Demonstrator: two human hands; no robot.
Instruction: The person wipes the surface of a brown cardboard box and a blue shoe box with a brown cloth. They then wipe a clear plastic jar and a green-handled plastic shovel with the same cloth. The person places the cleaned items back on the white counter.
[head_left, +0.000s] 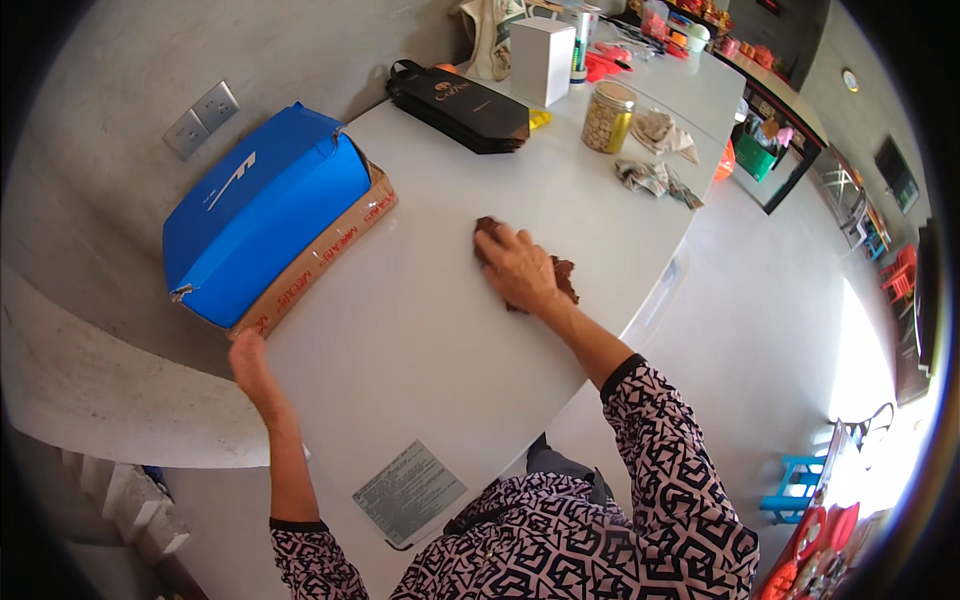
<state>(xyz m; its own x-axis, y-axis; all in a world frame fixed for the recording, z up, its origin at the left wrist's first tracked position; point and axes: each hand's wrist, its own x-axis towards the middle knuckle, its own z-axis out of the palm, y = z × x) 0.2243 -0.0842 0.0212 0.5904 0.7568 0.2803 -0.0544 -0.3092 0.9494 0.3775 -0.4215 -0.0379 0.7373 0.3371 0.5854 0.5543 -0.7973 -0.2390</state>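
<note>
My right hand (521, 271) presses a crumpled dark brown cloth (565, 279) onto the white tabletop (420, 300); the cloth shows at the fingertips and beyond the wrist side. At the near end of a brown cardboard box (315, 266) wrapped in printed tape is my left hand (252, 364), its fingers partly hidden, so its grip is unclear. A blue shoe box (262, 210) rests tilted in that cardboard box, close to the wall. A grey printed sheet (409, 493) lies at the table's near edge.
Toward the far end stand black coffee bags (465, 106), a white box (541, 61) and a lidded jar (608, 117). Two crumpled cloths (664, 135) (652, 178) lie near the right edge. A concrete wall (90, 150) with switch plates (201, 120) borders the left; a blue stool (796, 487) stands lower right.
</note>
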